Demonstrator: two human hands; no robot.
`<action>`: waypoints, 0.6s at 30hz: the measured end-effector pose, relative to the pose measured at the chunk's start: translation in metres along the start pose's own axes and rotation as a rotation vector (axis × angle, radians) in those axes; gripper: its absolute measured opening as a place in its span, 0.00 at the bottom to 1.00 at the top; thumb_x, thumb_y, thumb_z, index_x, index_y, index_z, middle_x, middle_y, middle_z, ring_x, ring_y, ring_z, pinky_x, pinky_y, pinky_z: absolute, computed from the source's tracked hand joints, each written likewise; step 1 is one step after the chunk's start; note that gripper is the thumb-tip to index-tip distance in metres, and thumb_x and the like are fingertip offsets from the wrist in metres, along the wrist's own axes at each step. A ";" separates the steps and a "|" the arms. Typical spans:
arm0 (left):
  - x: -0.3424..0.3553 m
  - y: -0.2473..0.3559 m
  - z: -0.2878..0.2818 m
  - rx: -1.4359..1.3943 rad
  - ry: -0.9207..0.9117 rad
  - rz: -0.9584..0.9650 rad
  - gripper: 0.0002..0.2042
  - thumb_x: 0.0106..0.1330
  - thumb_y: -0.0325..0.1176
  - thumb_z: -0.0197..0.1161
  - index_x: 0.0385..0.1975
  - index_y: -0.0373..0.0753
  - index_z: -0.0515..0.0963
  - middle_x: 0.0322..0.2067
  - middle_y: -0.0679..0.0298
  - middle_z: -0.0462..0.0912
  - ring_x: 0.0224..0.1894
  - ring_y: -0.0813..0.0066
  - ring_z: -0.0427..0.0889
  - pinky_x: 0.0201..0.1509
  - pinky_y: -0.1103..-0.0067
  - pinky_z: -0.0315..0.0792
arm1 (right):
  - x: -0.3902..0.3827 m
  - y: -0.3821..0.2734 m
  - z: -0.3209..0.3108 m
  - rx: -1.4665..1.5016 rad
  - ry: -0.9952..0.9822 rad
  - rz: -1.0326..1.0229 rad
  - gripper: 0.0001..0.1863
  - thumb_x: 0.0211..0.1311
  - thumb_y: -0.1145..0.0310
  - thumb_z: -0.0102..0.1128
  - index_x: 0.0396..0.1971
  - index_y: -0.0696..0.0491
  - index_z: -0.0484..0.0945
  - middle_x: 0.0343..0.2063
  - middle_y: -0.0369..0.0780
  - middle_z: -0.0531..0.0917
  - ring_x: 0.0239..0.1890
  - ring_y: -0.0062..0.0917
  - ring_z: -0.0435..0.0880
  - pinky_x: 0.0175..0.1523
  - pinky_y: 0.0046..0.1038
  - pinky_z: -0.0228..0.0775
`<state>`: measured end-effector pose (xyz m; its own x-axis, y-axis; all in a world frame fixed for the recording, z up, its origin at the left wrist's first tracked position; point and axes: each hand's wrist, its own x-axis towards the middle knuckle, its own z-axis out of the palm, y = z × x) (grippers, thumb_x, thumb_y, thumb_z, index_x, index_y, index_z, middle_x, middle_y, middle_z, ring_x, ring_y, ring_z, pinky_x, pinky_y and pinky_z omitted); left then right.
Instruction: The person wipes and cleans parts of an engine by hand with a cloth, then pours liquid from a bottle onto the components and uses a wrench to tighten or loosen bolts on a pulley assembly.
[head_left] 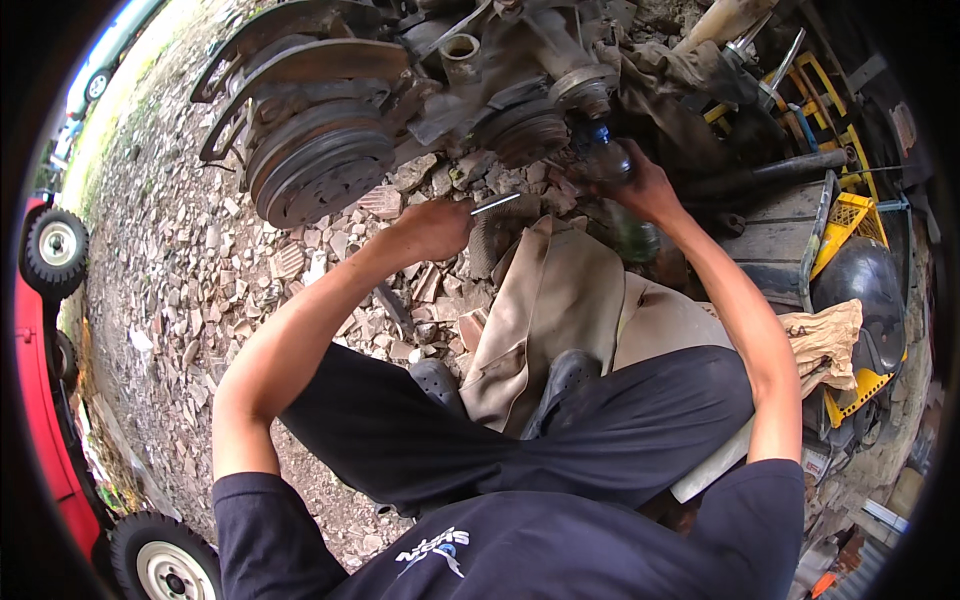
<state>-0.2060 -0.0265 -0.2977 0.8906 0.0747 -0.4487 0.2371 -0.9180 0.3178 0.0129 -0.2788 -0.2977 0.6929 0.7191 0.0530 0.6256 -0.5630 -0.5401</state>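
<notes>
From here, the left hand (pixel 440 229) is closed round a thin metal rod (pixel 496 203); the right hand (pixel 645 188) grips what looks like a bottle (pixel 609 160) near rusty machinery (pixel 430 125).

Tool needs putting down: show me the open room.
Open, uneven rubble lies between the red vehicle and your left forearm; the creased tan sheet offers room between your shoes and right hand. Crowded: the right side, around the yellow crates.
</notes>
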 end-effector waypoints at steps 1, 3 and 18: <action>0.002 -0.004 0.007 0.018 -0.013 -0.006 0.16 0.68 0.37 0.47 0.51 0.37 0.69 0.35 0.45 0.81 0.41 0.46 0.81 0.46 0.56 0.71 | 0.004 0.004 -0.002 -0.060 -0.030 -0.037 0.42 0.43 0.54 0.73 0.59 0.52 0.64 0.46 0.53 0.79 0.50 0.48 0.78 0.50 0.41 0.71; 0.010 -0.008 0.016 0.103 -0.008 0.063 0.17 0.62 0.32 0.49 0.51 0.35 0.69 0.33 0.45 0.81 0.41 0.45 0.81 0.45 0.56 0.72 | 0.010 0.020 -0.008 -0.182 -0.026 -0.085 0.43 0.43 0.55 0.73 0.59 0.53 0.64 0.48 0.53 0.78 0.51 0.47 0.77 0.51 0.41 0.71; 0.028 -0.037 0.021 0.199 0.032 0.131 0.20 0.57 0.27 0.51 0.51 0.33 0.71 0.36 0.44 0.82 0.43 0.48 0.81 0.46 0.59 0.75 | 0.081 -0.042 -0.025 -1.111 -0.197 -0.240 0.14 0.48 0.65 0.60 0.36 0.50 0.83 0.39 0.44 0.83 0.43 0.35 0.84 0.45 0.36 0.77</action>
<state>-0.1980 0.0013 -0.3397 0.9211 -0.0405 -0.3873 0.0409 -0.9790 0.1995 0.0513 -0.2069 -0.2498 0.5066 0.8523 -0.1303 0.7719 -0.3811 0.5088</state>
